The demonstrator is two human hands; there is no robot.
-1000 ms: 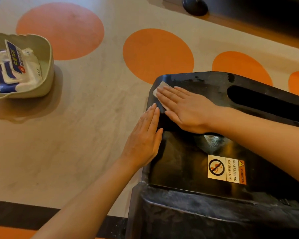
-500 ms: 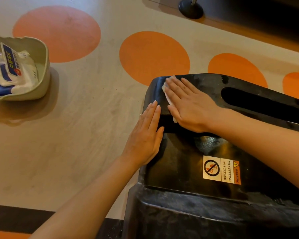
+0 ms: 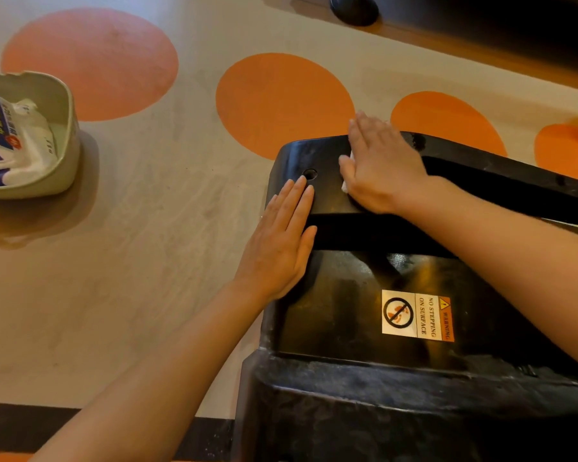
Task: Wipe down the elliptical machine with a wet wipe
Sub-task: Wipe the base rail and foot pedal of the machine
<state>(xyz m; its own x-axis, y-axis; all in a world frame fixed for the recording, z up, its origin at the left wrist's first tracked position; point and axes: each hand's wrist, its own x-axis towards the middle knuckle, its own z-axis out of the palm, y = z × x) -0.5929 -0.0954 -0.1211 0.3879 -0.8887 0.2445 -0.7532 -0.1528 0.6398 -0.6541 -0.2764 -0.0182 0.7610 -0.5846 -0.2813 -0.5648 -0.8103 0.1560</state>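
While the left hand (image 3: 279, 241) lies flat with straight fingers on the near left edge of the black elliptical machine (image 3: 347, 315), the right hand (image 3: 382, 165) presses flat on a white wet wipe (image 3: 345, 186) near the far edge. Only a bit of wipe shows. A pack of wipes (image 3: 7, 141) sits in a tub (image 3: 65, 128) on the floor (image 3: 131, 245).

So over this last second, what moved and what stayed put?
The right hand, flat on the white wet wipe, slid it away from the person and rightward across the black plastic machine cover, uncovering a small round hole. The left hand stayed flat on the cover's left edge.
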